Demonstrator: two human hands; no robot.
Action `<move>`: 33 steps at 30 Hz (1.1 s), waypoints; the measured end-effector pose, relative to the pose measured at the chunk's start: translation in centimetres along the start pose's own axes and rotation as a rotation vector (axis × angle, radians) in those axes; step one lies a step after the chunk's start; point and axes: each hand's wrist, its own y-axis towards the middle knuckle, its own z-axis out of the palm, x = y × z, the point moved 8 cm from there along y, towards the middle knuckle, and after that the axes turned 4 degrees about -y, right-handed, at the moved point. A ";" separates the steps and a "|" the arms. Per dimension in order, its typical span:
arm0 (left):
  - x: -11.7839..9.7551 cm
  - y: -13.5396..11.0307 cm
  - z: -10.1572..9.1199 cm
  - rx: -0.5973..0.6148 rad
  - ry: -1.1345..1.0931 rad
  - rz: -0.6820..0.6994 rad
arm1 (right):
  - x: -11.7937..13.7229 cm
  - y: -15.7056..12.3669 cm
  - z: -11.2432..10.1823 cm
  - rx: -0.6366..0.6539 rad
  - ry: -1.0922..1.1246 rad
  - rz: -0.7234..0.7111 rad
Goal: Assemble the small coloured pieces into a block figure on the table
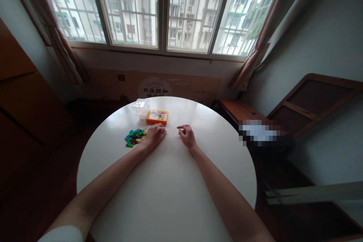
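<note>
On the white round table (167,189), my left hand (155,136) rests back up, its fingers curled down and together; whether anything is under them is hidden. Right beside it lies a pile of small pieces (134,137) in green, blue, dark brown and pale yellow, too small to name exactly. My right hand (186,136) is a short way to the right, index finger stretched out and thumb apart, with nothing seen in it. Just beyond my left hand sits an orange box (157,117) with a printed top.
Clear plastic containers (141,107) stand stacked behind the pile, next to the orange box. A wooden chair (246,109) is past the table's right edge, with a blurred-out patch over its seat area. A barred window (163,11) and curtains (61,45) lie ahead.
</note>
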 end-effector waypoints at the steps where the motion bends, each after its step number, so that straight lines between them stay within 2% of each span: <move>1: 0.4 0.1 0.1 0.014 0.019 -0.023 | -0.1 0.0 0.1 0.004 0.004 0.005; 4: 1.7 -0.1 0.0 0.039 0.066 -0.081 | -0.4 0.1 0.3 0.015 0.017 0.017; 7: 2.5 -0.2 -0.3 0.051 0.095 -0.081 | -0.5 0.1 0.3 0.016 0.025 0.021; 12: 2.0 1.6 -1.1 -0.089 0.138 -0.012 | -0.2 0.0 0.2 0.009 0.017 0.008; 18: 1.7 3.5 0.2 -0.037 0.154 -0.049 | -0.1 0.0 0.2 0.013 0.014 0.025; 30: 3.4 4.1 -0.1 0.017 0.102 -0.166 | 0.6 -0.2 0.4 0.033 -0.019 0.016; 33: 2.7 3.6 -0.2 -0.005 0.132 -0.155 | 0.6 0.0 0.1 0.020 -0.020 0.015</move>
